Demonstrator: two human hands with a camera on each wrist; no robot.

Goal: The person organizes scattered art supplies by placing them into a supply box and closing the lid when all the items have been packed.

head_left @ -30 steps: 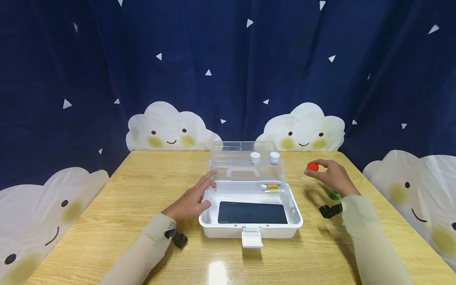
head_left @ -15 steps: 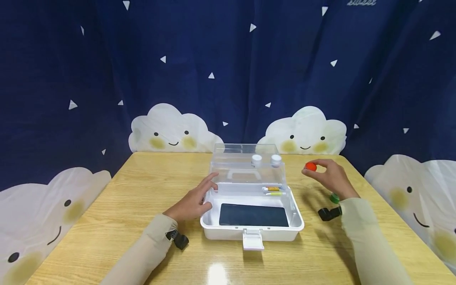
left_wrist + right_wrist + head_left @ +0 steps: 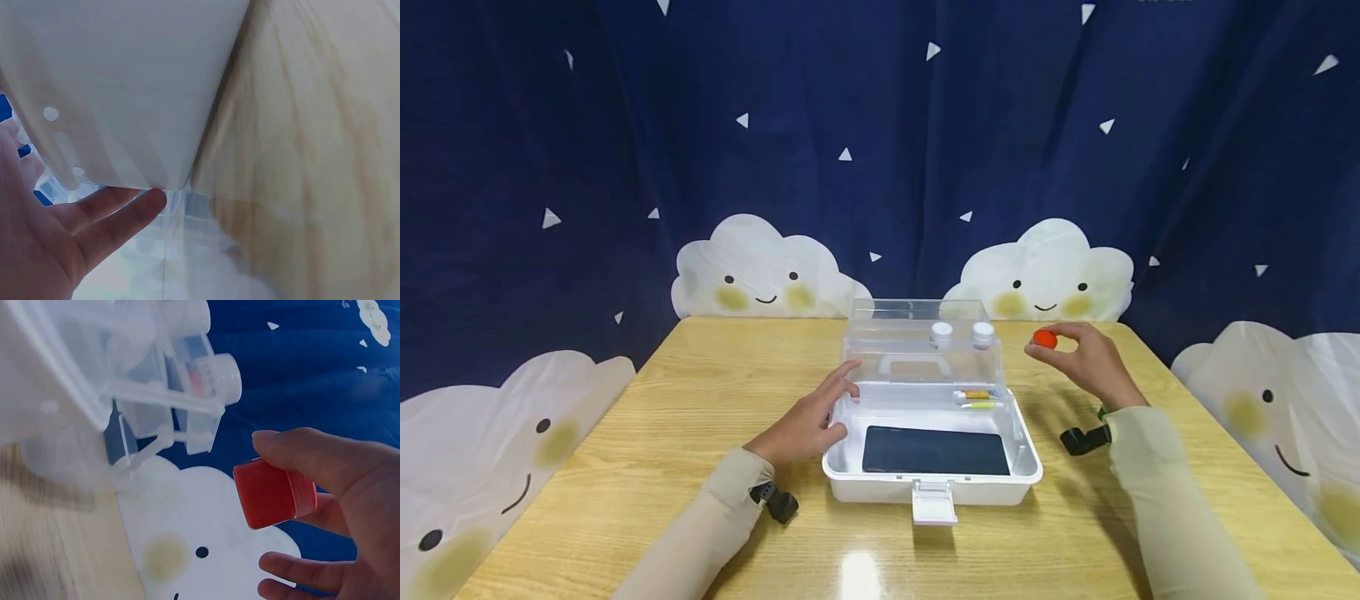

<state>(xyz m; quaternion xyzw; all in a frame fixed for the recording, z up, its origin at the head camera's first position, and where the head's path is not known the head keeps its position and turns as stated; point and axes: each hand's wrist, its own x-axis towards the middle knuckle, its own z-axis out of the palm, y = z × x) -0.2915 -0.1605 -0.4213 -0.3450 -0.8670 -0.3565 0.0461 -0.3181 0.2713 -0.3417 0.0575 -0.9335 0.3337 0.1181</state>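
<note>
My right hand (image 3: 1091,362) pinches a small red jar (image 3: 1044,339) between thumb and fingers. It holds the jar in the air to the right of an opened white storage box (image 3: 925,490). In the right wrist view the jar (image 3: 265,495) is tilted, its ridged cap towards my palm. My left hand (image 3: 805,425) lies at the box's left side, fingers stretched out. The left wrist view shows its fingertips (image 3: 156,199) against the box's wall (image 3: 125,94). In the clear upper tiers of the box stand two white-capped bottles, one cap (image 3: 942,330) left of the other cap (image 3: 982,331).
A dark flat panel (image 3: 936,450) lies in the box's bottom. A small tube (image 3: 976,394) and a thin yellow-green item (image 3: 981,405) sit behind it. The front latch (image 3: 934,504) hangs down. A green object (image 3: 1101,412) is mostly hidden by my right wrist. A curtain (image 3: 895,125) closes off the back.
My right hand has moved left and slightly farther away with the red jar, nearer the box's upper tiers. My wrist now covers more of the green object. The left hand stays put.
</note>
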